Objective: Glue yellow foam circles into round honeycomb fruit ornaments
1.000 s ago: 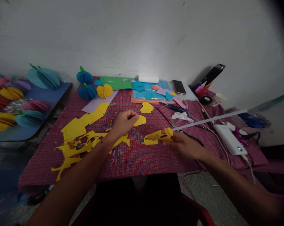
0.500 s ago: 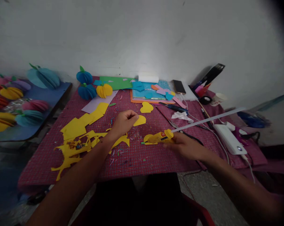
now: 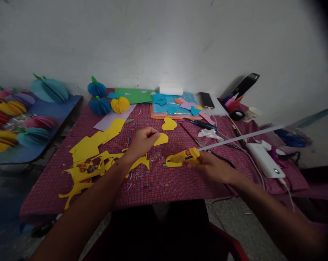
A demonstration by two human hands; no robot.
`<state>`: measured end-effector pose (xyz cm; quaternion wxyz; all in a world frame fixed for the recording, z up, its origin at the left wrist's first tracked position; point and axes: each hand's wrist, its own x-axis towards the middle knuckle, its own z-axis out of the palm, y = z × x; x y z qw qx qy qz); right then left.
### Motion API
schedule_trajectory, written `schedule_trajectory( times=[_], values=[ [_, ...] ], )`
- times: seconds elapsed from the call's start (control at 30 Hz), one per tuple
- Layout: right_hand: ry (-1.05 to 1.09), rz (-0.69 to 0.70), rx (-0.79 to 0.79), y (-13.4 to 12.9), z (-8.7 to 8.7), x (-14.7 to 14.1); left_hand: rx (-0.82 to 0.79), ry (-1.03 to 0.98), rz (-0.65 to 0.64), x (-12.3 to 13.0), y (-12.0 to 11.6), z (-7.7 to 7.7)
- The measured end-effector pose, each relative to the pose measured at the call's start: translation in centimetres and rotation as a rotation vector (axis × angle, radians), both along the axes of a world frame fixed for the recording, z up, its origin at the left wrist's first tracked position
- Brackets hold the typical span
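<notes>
One rounded cutout pinched, left hand; plastic glue gun, right hand

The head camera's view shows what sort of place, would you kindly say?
Probably a craft workspace: the right hand holds a yellow glue gun, yellow scraps litter the checked tablecloth, and pumpkin-shaped ornaments stand nearby.

I sit in dim, greyish light, a soft glow on the wall above the roll. My lap is near black. My hands show fairly clearly, but my forearms stretch and blur toward the edges; the upper right corner is dark.
</notes>
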<state>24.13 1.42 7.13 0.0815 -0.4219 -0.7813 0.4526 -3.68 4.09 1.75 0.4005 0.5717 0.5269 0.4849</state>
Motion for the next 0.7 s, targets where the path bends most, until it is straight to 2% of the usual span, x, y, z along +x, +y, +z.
schedule_trajectory(
  times=[0.7],
  values=[
    [0.092, -0.029, -0.063, 0.37, -0.55, 0.17, 0.011, 0.013, 0.006, 0.01, 0.04, -0.08]
  ],
)
